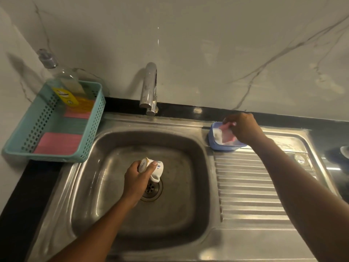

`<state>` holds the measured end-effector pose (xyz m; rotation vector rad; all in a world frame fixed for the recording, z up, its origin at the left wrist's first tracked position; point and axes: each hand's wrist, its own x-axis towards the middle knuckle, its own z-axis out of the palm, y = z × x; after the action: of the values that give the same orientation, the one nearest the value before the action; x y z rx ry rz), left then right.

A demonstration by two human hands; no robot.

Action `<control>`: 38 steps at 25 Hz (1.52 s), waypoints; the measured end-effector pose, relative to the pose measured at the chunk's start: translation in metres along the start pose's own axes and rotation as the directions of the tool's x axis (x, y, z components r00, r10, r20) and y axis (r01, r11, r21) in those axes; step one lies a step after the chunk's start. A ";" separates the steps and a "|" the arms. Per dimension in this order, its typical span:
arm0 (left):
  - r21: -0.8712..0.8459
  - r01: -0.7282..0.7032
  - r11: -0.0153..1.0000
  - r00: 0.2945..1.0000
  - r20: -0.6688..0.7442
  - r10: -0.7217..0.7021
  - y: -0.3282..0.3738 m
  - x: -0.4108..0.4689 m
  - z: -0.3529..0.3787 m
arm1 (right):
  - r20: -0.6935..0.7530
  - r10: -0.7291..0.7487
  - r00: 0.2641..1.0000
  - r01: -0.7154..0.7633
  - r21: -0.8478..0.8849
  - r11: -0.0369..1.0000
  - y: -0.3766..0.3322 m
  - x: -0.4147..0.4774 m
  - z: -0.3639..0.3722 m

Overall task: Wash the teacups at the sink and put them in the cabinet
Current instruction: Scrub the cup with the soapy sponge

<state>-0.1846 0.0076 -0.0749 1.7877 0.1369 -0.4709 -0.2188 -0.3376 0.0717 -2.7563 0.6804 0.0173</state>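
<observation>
My left hand (136, 178) grips a small white teacup (157, 170) with a blue pattern, tipped on its side with its base turned up, low over the drain (154, 191) of the steel sink (105, 148). My right hand (243, 127) reaches into a small blue tub (214, 141) at the back of the draining board and pinches a pink sponge (225, 128) that lies in white foam. The tap (149, 86) stands behind the basin with no water running.
A teal perforated basket (35, 127) on the left counter holds pink cloths (58, 142) and a clear bottle of yellow liquid (69, 86). The ribbed draining board (249, 188) fills the right side. Part of another dish (344, 150) shows at the far right edge.
</observation>
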 end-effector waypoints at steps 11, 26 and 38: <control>0.006 -0.022 1.000 0.999 -0.039 0.022 0.001 -0.010 -0.013 | -0.244 -0.041 0.969 0.043 0.007 0.999 -0.011 -0.009 -0.084; -0.026 -0.001 1.000 1.000 -0.022 0.001 -0.006 -0.013 -0.021 | -0.164 0.373 0.913 -0.267 0.451 0.852 0.011 -0.029 0.047; -0.060 -0.016 0.998 1.000 -0.003 0.015 0.000 -0.019 -0.026 | 0.028 0.438 0.899 -0.339 0.679 0.651 0.012 -0.029 0.003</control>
<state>-0.1954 0.0353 -0.0625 1.7298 0.1371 -0.4494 -0.2499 -0.3339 0.0677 -1.8811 1.0642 -0.2791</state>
